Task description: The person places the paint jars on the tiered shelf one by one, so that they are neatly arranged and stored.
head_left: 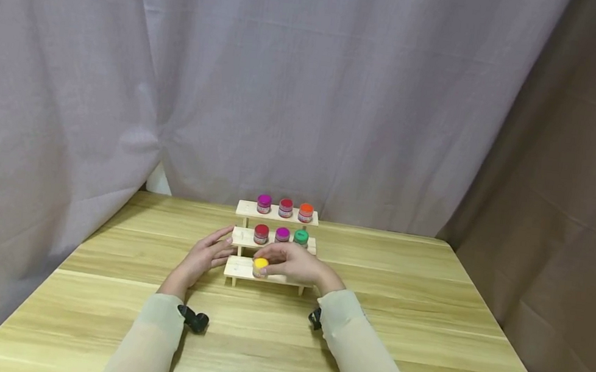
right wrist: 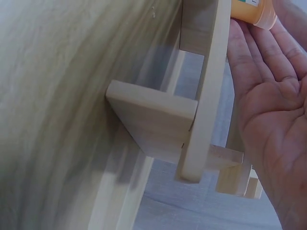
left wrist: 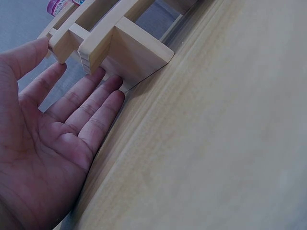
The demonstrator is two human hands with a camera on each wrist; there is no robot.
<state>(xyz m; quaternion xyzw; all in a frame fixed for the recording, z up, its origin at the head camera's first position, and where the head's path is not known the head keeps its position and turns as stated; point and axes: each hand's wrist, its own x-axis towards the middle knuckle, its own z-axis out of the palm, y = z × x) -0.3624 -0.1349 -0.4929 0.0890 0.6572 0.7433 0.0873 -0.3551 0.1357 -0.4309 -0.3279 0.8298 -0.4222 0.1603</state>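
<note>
A small paint jar with a yellow lid (head_left: 260, 266) is at the left part of the lowest step of a three-tier wooden rack (head_left: 240, 269). My right hand (head_left: 291, 263) pinches this jar between thumb and fingers. In the right wrist view the jar (right wrist: 253, 10) shows orange-yellow at the top edge, beside the step. My left hand (head_left: 205, 259) is at the rack's left side. Its fingers are spread and nearly straight, with fingertips against the step ends in the left wrist view, where the palm (left wrist: 45, 143) faces the camera.
On the middle step stand a red jar (head_left: 261, 234), a magenta jar (head_left: 282, 234) and a green jar (head_left: 301, 236). The top step bears a purple jar (head_left: 264, 203), a red jar (head_left: 285, 208) and an orange jar (head_left: 305, 212). Grey curtains (head_left: 309, 89) hang behind the wooden table (head_left: 398, 320).
</note>
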